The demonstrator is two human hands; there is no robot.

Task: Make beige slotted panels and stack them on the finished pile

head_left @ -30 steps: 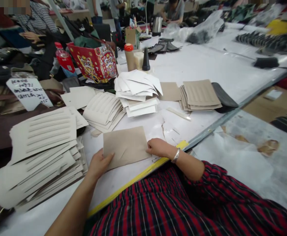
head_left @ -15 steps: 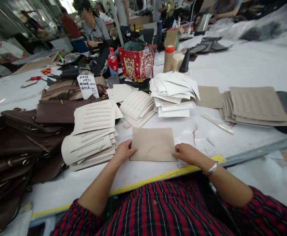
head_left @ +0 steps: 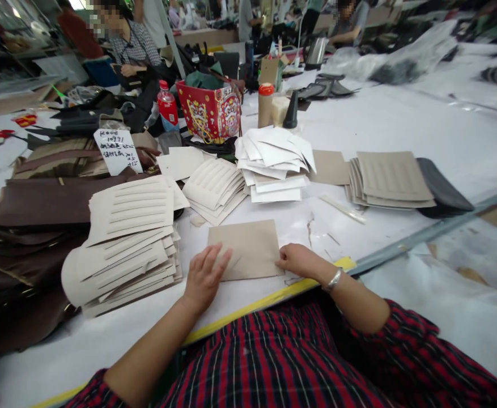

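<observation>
A flat beige rectangular panel (head_left: 252,243) lies on the white table in front of me; whether it is leather or card I cannot tell. My left hand (head_left: 205,275) is open over its left edge, with the fingers apart. At the opposite side, my right hand (head_left: 300,260) is closed, pinching the panel's right edge between thumb and curled fingers. Left of my left hand is a fanned stack of cream pieces with ridged lines (head_left: 131,243). Behind the panel are a smaller cream stack (head_left: 214,184) and a heap of white sheets (head_left: 276,161).
Dark brown bags (head_left: 27,243) crowd the left side. Farther back are a handwritten card (head_left: 118,152), a red bottle (head_left: 167,106), a red patterned box (head_left: 208,110) and a brown bottle (head_left: 266,107). Ridged beige pieces (head_left: 395,175) sit at right. A yellow-taped edge (head_left: 269,303) runs nearest me. People work beyond.
My left hand has let go of the panel's left edge and spread its fingers over it. My right hand still pinches the right edge. The camera view has turned to the right.
</observation>
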